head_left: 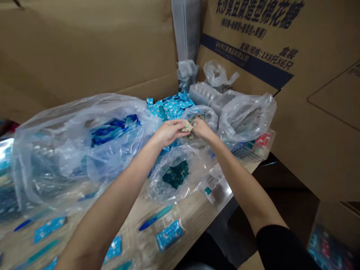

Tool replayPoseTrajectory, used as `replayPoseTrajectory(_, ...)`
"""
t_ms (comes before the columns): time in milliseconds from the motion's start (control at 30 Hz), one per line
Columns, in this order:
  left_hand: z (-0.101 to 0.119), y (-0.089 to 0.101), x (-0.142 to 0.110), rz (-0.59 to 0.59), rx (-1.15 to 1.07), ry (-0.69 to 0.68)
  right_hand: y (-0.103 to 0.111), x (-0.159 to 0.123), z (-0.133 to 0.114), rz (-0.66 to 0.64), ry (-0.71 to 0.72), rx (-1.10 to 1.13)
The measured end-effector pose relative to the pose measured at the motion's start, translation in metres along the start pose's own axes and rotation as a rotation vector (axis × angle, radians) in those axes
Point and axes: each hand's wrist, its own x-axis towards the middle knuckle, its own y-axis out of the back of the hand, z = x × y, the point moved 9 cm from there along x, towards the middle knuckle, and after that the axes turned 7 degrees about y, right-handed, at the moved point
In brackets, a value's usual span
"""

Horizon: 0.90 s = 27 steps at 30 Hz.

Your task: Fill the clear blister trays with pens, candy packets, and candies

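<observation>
My left hand (170, 133) is closed, pinching a small pale yellow and green piece (188, 126) between thumb and fingers. My right hand (201, 128) is beside it, fingers bent together over an open clear bag (206, 112) of small brownish pieces; what its fingertips hold is hidden. Just below the hands, another clear plastic bag (157, 187) stands open around small dark green packets (176, 174). Bright blue packets (171, 107) are heaped behind my left hand.
A large clear bag (56, 161) with blue pen-like sticks (115, 129) lies at left. Clear trays holding a blue packet (169, 235) and a stick (155, 218) cover the table front. Cardboard boxes (98, 45) wall the back and right. A wire basket (247, 150) stands at right.
</observation>
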Motion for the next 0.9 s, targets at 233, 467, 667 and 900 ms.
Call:
replayPoseTrajectory(233, 0.008, 0.005, 0.015, 0.093, 0.220, -0.224, 0.001, -0.023, 0.013, -0.007, -0.231, 0.351)
replayPoseTrajectory(467, 0.020, 0.003, 0.029, 0.039, 0.271, -0.327, 0.005, -0.029, 0.010, 0.074, -0.176, 0.522)
replayPoseTrajectory(667, 0.016, 0.001, 0.028, -0.133, 0.185, -0.331, 0.017, -0.024, 0.011, 0.164, -0.029, 0.437)
replayPoseTrajectory(900, 0.027, 0.003, 0.022, -0.033, 0.311, -0.541, 0.014, -0.024, 0.005, 0.102, 0.110, 0.449)
